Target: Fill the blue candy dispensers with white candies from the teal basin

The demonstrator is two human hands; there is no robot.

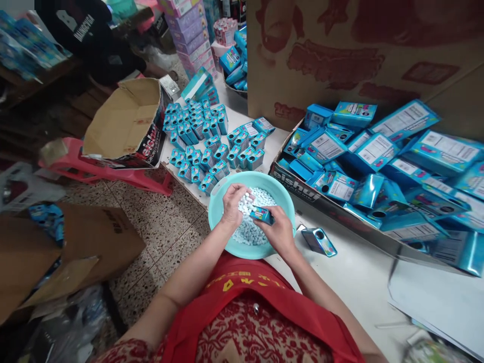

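Observation:
A turquoise plastic basin [282, 194] holds a heap of small pale blue-white candy pieces [247, 232] on the white table. Over the basin, my left hand [233, 202] is cupped shut round a handful of these pieces. My right hand [278, 229] grips a small blue tin [260, 214] right next to the left hand's fingers. Another small blue tin [319, 241] lies on its side on the table just right of the basin.
Several blue tins [212, 146] stand in rows behind the basin. A cardboard tray [302, 189] at the right holds several flat blue boxes [378, 166]. An open carton [124, 123] rests on a pink stool [94, 169]. Another person in black [94, 40] sits at the far left.

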